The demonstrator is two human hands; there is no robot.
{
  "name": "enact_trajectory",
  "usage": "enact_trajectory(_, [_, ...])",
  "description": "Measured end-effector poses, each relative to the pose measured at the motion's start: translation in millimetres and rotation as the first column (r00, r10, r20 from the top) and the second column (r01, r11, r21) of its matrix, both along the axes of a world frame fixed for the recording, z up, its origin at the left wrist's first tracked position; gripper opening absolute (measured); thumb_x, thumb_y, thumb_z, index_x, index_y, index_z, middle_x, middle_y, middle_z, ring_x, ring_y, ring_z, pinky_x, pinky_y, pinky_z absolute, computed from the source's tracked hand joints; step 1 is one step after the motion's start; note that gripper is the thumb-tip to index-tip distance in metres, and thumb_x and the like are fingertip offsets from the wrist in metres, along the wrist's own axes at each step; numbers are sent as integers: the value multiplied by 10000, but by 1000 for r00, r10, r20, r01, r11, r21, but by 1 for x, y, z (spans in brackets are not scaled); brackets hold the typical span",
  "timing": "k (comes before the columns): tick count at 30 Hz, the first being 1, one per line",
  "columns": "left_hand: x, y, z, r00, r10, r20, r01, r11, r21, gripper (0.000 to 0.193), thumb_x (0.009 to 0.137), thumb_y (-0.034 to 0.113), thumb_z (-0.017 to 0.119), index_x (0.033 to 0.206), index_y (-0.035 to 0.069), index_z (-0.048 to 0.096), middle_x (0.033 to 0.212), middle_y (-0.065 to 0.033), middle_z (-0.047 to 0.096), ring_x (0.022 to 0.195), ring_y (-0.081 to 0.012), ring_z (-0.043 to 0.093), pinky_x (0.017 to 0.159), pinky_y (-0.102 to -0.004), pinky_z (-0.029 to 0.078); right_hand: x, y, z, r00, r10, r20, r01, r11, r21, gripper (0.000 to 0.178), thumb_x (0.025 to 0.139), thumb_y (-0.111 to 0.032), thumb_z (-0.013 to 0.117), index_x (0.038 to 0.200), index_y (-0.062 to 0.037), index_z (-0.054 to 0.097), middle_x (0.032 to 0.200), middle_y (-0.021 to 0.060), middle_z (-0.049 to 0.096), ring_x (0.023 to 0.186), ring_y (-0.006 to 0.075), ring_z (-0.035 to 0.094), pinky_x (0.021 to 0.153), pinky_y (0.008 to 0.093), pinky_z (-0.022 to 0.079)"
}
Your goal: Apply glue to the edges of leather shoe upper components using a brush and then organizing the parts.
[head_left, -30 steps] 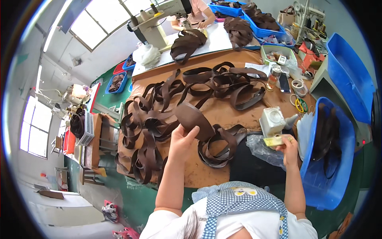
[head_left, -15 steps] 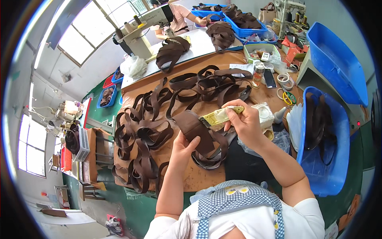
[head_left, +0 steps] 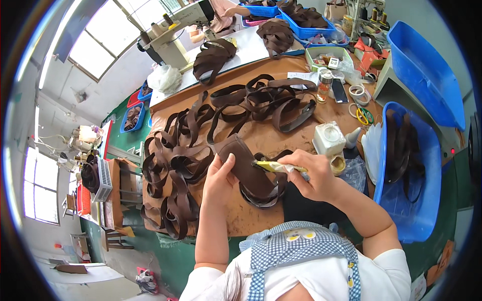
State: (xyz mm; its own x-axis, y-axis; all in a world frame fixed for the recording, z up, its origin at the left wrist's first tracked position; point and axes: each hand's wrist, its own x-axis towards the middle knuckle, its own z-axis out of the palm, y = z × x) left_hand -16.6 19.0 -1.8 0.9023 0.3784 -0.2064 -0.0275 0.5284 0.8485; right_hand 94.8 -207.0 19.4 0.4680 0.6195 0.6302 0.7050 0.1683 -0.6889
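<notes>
My left hand is closed around a wide dark brown strap, with the thumb across its face. The strap looks like leather, and its lower part curls down toward the table. A flat yellowish brush is gripped in my right hand. Its dark bristle end meets the strap's face near the right edge, and the brush is seen nearly edge-on. To the left and beyond lie several looped brown straps spread over the brown tabletop.
Right of my right hand stand a white square container and a small open jar. A blue basket holding straps is at the right. Scissors, tape and a glass bottle lie farther back. A person works beyond, beside a sewing machine.
The brush has turned from showing its broad side to nearly edge-on, and its tip has moved lower on the strap. My left hand has shifted slightly left and up, tilting the strap.
</notes>
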Motion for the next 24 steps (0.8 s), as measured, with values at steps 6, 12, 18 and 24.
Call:
enact_trajectory(6, [3, 20, -12, 998, -48, 28, 53, 975, -216, 238, 1009, 152, 524, 1224, 55, 559, 1086, -84, 693, 925, -200, 710, 752, -305, 604, 1, -14, -4, 981, 69, 181, -66, 998, -20, 326, 766, 37, 636, 1089, -8, 631, 870, 126, 671, 696, 263, 667, 603, 332, 540])
enact_trajectory(12, [-1, 36, -30, 998, -57, 22, 61, 911, -407, 262, 1016, 184, 505, 1218, 33, 572, 1119, -110, 693, 997, -231, 695, 853, -344, 587, 1, -19, -11, 963, 104, 247, -99, 995, -31, 364, 749, 7, 682, 1099, -94, 663, 891, 68, 676, 704, 231, 668, 605, 323, 542])
enact_trajectory(18, [-2, 45, -40, 994, -50, 97, 96, 822, -561, 333, 1032, 190, 467, 1265, -37, 539, 1188, -180, 658, 1075, -287, 660, 945, -390, 540, 7, -22, -23, 954, 179, 239, -171, 984, -56, 334, 761, 27, 665, 1082, -60, 682, 940, 91, 688, 779, 237, 685, 660, 328, 564])
enact_trajectory(24, [-3, 50, -43, 991, -42, 130, 111, 806, -581, 336, 1031, 188, 469, 1266, -42, 536, 1193, -188, 654, 1075, -291, 659, 943, -402, 541, 10, -25, -30, 956, 182, 229, -162, 981, -102, 309, 764, 30, 666, 1060, -60, 688, 951, 96, 693, 788, 244, 691, 670, 327, 568])
